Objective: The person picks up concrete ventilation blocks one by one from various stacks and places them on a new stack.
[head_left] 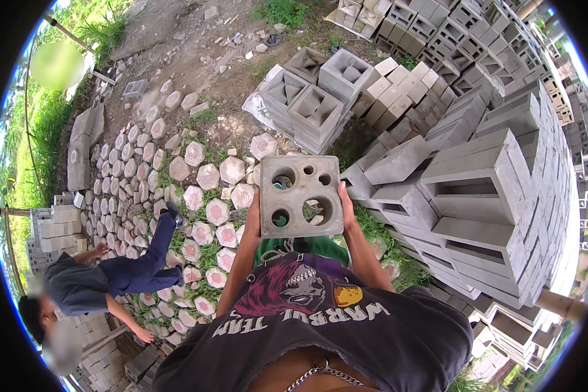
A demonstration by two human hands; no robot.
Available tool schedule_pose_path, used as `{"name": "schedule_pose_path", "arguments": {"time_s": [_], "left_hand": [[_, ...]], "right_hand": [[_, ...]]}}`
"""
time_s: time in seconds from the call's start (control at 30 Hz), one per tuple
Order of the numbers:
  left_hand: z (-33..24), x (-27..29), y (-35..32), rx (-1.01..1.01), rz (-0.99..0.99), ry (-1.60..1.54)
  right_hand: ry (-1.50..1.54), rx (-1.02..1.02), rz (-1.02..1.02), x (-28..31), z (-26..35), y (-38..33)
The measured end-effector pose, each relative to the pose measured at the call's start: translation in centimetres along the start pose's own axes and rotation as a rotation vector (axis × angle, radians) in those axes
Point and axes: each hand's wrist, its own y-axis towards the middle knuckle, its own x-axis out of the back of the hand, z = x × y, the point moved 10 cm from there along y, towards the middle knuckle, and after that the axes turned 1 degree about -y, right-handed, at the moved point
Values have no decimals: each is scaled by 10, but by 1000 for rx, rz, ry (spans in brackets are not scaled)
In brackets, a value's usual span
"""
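Note:
A square grey concrete block (299, 196), pierced with several round holes of different sizes, is held up in front of my body. My left hand (253, 212) presses against its left side. On the opposite side, my right hand (347, 206) grips the block, thumb lying along the edge. Most of the fingers of both hands are hidden behind the block. Through the holes show bits of green and the ground below. Just beyond the block, patterned hollow concrete blocks (313, 108) stand grouped on a pale sheet.
Tall stacks of hollow concrete blocks (476, 196) rise close on my right. Hexagonal paving stones (232, 170) with grass between them cover the ground on the left. A person in blue trousers (140, 264) walks there. More blocks (55, 228) are piled at the far left.

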Motion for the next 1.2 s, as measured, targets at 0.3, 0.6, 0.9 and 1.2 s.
{"name": "schedule_pose_path", "arguments": {"time_s": [0.3, 0.6, 0.9, 1.2], "left_hand": [[-65, -73, 188, 589, 366, 47], [-107, -58, 283, 735, 401, 788], [-92, -82, 321, 752, 491, 865], [-75, -100, 418, 300, 418, 1427]], "right_hand": [[132, 128, -259, 4, 53, 133], [107, 103, -607, 0, 30, 183], [145, 45, -684, 32, 33, 212], [200, 82, -654, 102, 31, 285]]}}
